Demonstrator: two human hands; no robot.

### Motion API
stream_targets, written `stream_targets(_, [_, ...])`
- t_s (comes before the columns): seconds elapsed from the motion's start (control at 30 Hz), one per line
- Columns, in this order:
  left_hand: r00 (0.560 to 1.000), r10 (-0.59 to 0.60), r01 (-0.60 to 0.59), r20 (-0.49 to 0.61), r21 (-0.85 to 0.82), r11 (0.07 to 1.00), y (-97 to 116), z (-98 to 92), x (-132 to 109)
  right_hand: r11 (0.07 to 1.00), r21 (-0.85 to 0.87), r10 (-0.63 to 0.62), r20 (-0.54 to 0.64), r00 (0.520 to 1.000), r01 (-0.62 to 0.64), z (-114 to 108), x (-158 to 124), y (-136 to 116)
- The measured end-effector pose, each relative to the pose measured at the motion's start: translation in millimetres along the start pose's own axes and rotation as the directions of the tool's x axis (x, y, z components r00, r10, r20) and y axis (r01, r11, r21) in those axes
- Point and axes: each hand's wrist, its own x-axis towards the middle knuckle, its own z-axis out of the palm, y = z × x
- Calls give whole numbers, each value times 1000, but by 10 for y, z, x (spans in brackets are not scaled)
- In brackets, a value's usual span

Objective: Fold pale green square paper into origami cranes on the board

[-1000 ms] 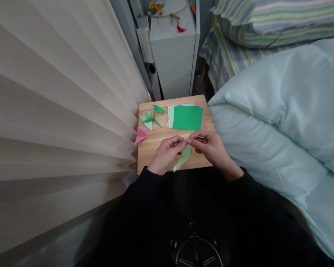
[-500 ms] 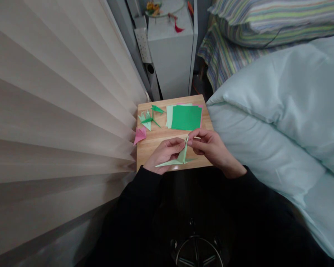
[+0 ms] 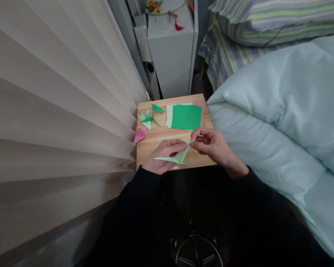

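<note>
the table [image 3: 152, 148] stood between curtain [image 3: 72, 111] and quilt [image 3: 267, 141]. above its near edge, the folded paper [image 3: 180, 157] sat between both hands, its long axis slanting up rightward. the left hand [image 3: 164, 151], nearer its body, pinched the middle; the right hand [image 3: 213, 142] gripped the upper tip.

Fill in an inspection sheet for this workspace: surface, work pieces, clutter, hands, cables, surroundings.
Surface: wooden board, light-toned.
Work pieces: pale green folded paper, in hand; paper stack beyond, dark green sheet on top.
Clutter: dark green folded pieces and pale green folded piece, far left; pink folded piece, overhanging left edge.
Hands: left hand holds the folded paper; right hand pinches its tip.
Cables: thin dark line on striped pillow; cord or crease, cannot tell.
Surroundings: pleated curtain left, pale blue quilt right, white cabinet beyond.
</note>
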Motion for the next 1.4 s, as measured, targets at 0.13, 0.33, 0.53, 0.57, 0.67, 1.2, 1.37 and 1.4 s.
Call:
stream_targets(0.13, [1000, 30, -30, -8, 6, 1000, -34, -38, 19, 981, -167, -94, 15, 995, 95, -31, -10, -6])
stream_targets(0.33, [999, 43, -41, -32, 55, 998, -62, -57, 44, 916, -346, -197, 54, 979, 204, -77, -24, 16])
stream_targets(0.53, [991, 58, -37, -125, 163, 986, -77, -65, 69, 835, -459, -300, 82, 950, 303, -94, -23, 42])
stream_targets(0.57, [990, 59, -36, -128, 174, 984, -75, -62, 68, 818, -476, -323, 87, 942, 324, -92, -22, 45])
stream_targets(0.67, [990, 76, -55, -118, 172, 984, -65, -34, 58, 731, -555, -410, 108, 906, 397, -85, -19, 58])
stream_targets(1.2, [984, -8, -21, -179, -160, 987, -59, 18, 47, 418, -778, -572, 177, 801, 470, -1, -89, 261])
stream_targets(1.37, [993, -30, -3, -118, -271, 962, -61, 13, 48, 332, -813, -597, 212, 774, 478, 64, -121, 292])
stream_targets(1.4, [993, -29, -4, -114, -276, 961, -67, 7, 49, 337, -808, -597, 214, 773, 483, 79, -125, 297])
